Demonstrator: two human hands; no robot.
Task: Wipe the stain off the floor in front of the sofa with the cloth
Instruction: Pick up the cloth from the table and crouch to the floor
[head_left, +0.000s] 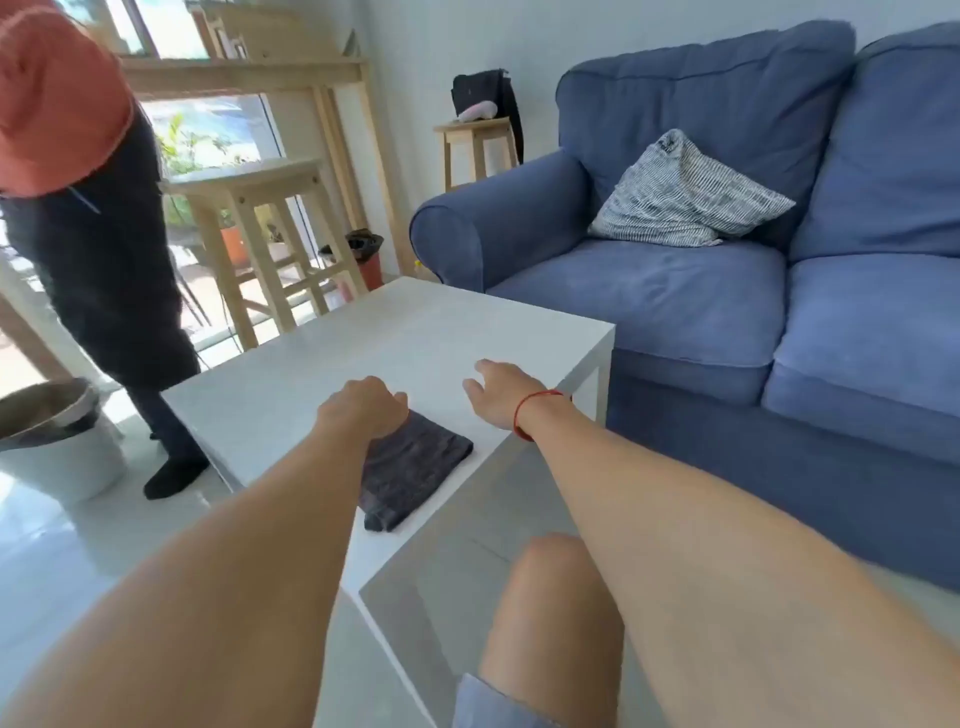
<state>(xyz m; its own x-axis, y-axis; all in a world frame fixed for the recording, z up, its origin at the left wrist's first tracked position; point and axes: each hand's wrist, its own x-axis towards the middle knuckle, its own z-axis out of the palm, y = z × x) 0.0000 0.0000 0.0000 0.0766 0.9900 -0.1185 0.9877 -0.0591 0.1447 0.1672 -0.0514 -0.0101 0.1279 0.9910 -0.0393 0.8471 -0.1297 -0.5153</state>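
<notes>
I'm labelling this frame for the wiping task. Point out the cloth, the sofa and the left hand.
cloth (415, 470): head view, middle of the folded fabric.
sofa (644, 296): head view, left seat cushion.
left hand (363, 408): head view, back of the hand.

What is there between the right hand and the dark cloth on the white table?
In the head view, only bare white table lies between the right hand and the cloth. The left hand rests on the cloth's far end.

bare forearms, no sleeves; thin red string bracelet (535, 413) on right wrist; light blue shorts (493, 704), knee bare.
</notes>
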